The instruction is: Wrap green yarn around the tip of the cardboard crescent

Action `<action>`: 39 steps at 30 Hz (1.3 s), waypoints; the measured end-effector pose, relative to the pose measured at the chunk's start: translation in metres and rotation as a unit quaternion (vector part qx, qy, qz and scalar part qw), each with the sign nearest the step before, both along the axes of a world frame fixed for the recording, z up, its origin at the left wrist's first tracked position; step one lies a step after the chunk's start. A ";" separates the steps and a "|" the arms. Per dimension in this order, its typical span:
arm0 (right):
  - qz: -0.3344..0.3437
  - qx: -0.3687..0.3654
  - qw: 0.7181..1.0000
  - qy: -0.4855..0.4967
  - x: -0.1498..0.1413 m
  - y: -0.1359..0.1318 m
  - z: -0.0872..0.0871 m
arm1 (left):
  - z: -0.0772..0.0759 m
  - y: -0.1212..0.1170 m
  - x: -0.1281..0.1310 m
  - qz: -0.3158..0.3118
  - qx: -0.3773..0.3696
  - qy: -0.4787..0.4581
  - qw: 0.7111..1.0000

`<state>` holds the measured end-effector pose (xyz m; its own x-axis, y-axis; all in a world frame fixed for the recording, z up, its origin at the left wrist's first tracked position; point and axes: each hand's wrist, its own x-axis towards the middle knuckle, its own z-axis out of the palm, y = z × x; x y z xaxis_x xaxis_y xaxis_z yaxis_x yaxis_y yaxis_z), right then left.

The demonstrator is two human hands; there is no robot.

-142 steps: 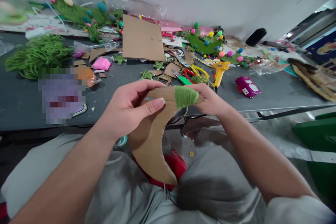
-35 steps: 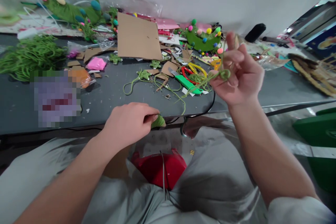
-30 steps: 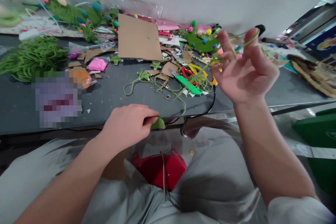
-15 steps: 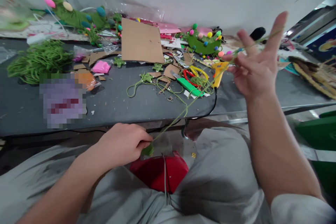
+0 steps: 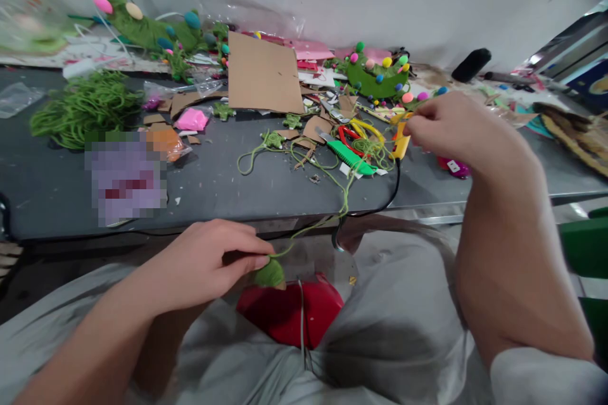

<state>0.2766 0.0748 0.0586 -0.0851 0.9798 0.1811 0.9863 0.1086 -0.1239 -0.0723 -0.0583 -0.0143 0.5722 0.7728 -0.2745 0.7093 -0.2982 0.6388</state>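
My left hand [image 5: 209,262] pinches a small green yarn-wrapped piece [image 5: 269,273] over my lap, and a bit of bare cardboard shows at its lower tip. From that piece a strand of green yarn [image 5: 311,226] runs slack up to the table and into a loose tangle [image 5: 370,155]. At the right, my right hand [image 5: 446,120] is closed at the top of a yellow glue gun [image 5: 401,144] with a black cord. Its fingers are partly hidden behind the hand. Beside the gun lie a green-handled knife [image 5: 351,157] and red-handled pliers [image 5: 349,139].
A heap of green yarn [image 5: 88,107] lies at the left, behind a blurred purple packet [image 5: 128,180]. A cardboard sheet [image 5: 263,73] leans at the back near green crescents with coloured pompoms [image 5: 377,79]. Scraps and small green stars [image 5: 273,139] litter the middle. A red stool [image 5: 289,313] shows between my knees.
My right hand has let go of the taut yarn and come down to the glue gun. The yarn now hangs slack. My left hand keeps the green piece, which shows more.
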 end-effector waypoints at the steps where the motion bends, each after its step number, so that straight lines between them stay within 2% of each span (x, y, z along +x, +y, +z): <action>1: -0.013 -0.010 0.999 -0.028 -0.005 -0.004 0.005 | 0.003 0.002 0.001 0.006 -0.004 -0.018 1.000; 3: -0.026 0.011 0.999 -0.025 -0.018 -0.010 0.011 | 0.006 0.006 0.004 0.025 -0.005 -0.048 0.999; 5: 0.041 0.069 0.994 0.073 -0.033 -0.017 0.011 | 0.008 0.010 0.008 0.053 -0.001 -0.070 0.996; 6: 0.100 0.079 0.980 0.153 -0.041 -0.021 0.007 | 0.008 0.012 0.011 0.071 -0.001 -0.080 0.994; 7: 0.178 0.048 0.952 0.245 -0.050 -0.026 0.002 | 0.009 0.014 0.013 0.087 -0.003 -0.090 0.992; 8: 0.259 -0.046 0.907 0.328 -0.058 -0.032 -0.004 | 0.010 0.016 0.015 0.099 -0.007 -0.098 0.990; 9: 0.312 -0.154 0.857 0.380 -0.066 -0.037 -0.012 | 0.010 0.018 0.018 0.108 -0.010 -0.104 0.989; 11: 0.354 -0.281 0.788 0.419 -0.079 -0.047 -0.027 | 0.012 0.021 0.022 0.117 -0.010 -0.110 0.987; 12: 0.354 -0.320 0.767 0.428 -0.084 -0.051 -0.033 | 0.013 0.021 0.024 0.120 -0.006 -0.117 0.986; 14: 0.348 -0.375 0.744 0.430 -0.090 -0.056 -0.042 | 0.014 0.023 0.027 0.133 -0.005 -0.145 0.980; 17: 0.337 -0.409 0.732 0.427 -0.091 -0.057 -0.044 | 0.016 0.023 0.029 0.142 -0.022 -0.197 0.970; 22: 0.375 -0.401 0.711 0.439 -0.088 -0.050 -0.046 | 0.019 0.023 0.031 0.135 -0.029 -0.226 0.964; 27: 0.336 -0.359 0.722 0.487 -0.094 -0.054 -0.055 | 0.023 0.022 0.036 0.135 -0.026 -0.261 0.955; 32: 0.323 -0.354 0.711 0.514 -0.101 -0.061 -0.058 | 0.023 0.021 0.035 0.156 -0.002 -0.284 0.946; 39: 0.302 -0.322 0.736 0.514 -0.100 -0.062 -0.062 | 0.023 0.021 0.031 0.166 0.010 -0.308 0.937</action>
<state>0.1763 0.0133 -0.0029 -0.6826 0.7301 -0.0319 0.1322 0.0805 -0.9880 -0.0418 -0.0370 0.0086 0.3437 0.9380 0.0455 0.2631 -0.1427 0.9541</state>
